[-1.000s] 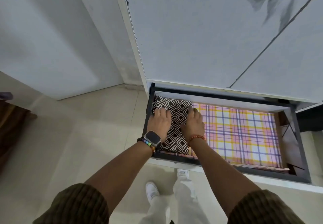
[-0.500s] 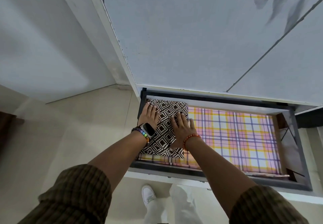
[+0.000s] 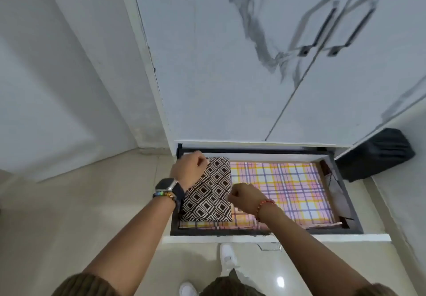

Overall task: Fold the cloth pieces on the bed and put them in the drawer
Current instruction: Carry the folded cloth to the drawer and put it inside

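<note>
Your left hand curled loose over the folded cloth's far corner, grip unclear, right hand curled at its right edge, cloth lying flat at the drawer's left end on the plaid liner

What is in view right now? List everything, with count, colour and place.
Folded cloth: one, black and white diamond pattern, at the left end of the drawer, on top of the plaid cloth.
Plaid cloth: one, pink, yellow and purple checks, spread across the drawer bottom.
Drawer: one, dark frame with white front, pulled open at the wardrobe's base.
Wardrobe doors: white with grey marbling, above the drawer.
Door handles: two, metal, upper right.
Black object: one, right of the drawer; cannot tell what it is.
Floor: beige tiles.
Shoes: two, white, below the drawer.
Left hand: fingers curled, over the folded cloth's far left corner; watch and bead bracelet.
Right hand: fingers curled, at its right edge; red bracelet.
</note>
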